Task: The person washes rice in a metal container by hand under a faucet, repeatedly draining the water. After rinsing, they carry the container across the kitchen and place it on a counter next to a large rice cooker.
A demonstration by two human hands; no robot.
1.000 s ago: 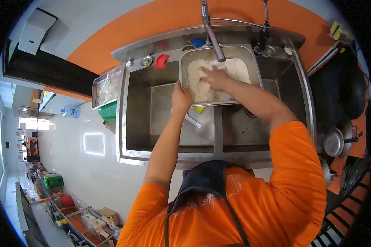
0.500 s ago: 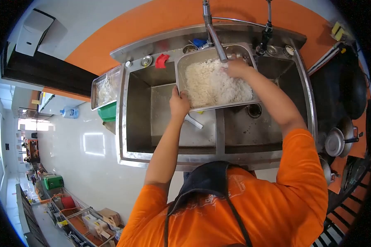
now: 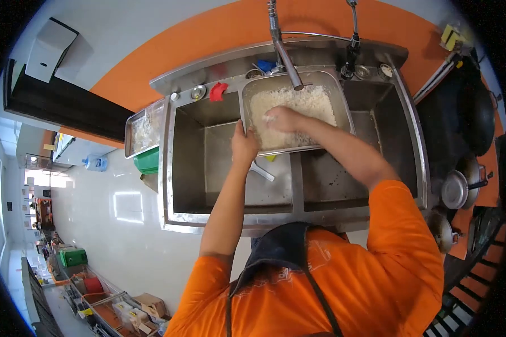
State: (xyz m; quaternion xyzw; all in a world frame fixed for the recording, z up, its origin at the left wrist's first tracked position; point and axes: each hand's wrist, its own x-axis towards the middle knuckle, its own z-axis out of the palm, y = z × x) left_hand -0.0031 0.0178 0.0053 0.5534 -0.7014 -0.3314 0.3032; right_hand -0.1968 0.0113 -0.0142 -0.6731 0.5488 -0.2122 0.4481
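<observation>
A deep rectangular metal pan (image 3: pixel 344 106) of white rice (image 3: pixel 312 102) rests across the divider of a double sink, under the faucet (image 3: pixel 289 67). My left hand (image 3: pixel 244 147) grips the pan's near left side, thumb up along the wall. Inside the pan, toward its left half, my right hand (image 3: pixel 285 119) is down at the rice with fingers curled into it; grains show white at the fingertips, which are partly hidden. A light-coloured handle (image 3: pixel 262 172) of some tool sticks out below the pan in the left basin.
Around the pan lie the left basin (image 3: pixel 219 168) and right basin (image 3: pixel 343 185). A red cloth-like item (image 3: pixel 218 91) and small metal bowls sit on the back ledge. A tray with plastic wrap (image 3: pixel 146 130) stands at the left; pans (image 3: pixel 454 190) are at the right.
My right hand has swept from the pan's far right corner to its left half, through the rice. My left hand keeps its hold on the pan. The view has shifted slightly.
</observation>
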